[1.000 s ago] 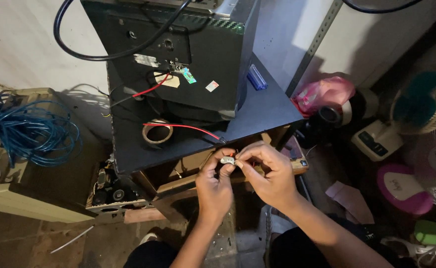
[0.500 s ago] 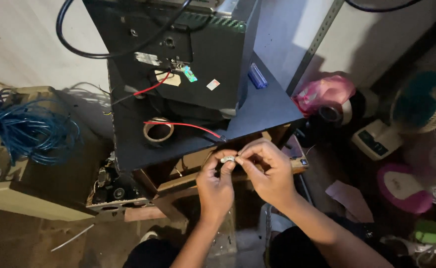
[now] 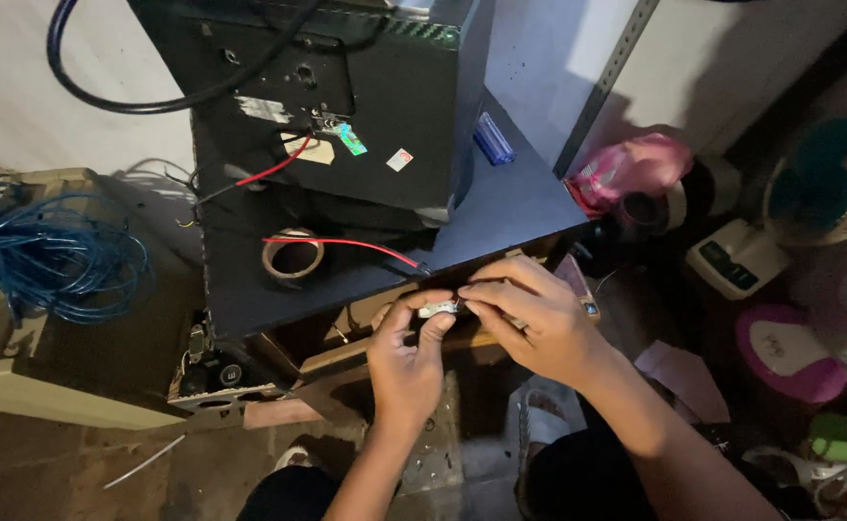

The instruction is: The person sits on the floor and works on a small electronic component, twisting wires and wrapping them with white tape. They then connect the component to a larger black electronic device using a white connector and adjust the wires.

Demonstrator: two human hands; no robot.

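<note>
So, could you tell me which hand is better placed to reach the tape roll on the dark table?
Probably the left hand. It sits nearer the tape roll on the dark table, while the right hand lies farther off. Both pinch the small pale part, so one must let go.

Black speaker box (image 3: 346,96) far, red wire (image 3: 346,243) across dark tabletop (image 3: 520,207), tan tape roll (image 3: 293,256), blue cable coil (image 3: 52,256) left, pink bag (image 3: 631,169) right, small white part (image 3: 439,310) near.
</note>
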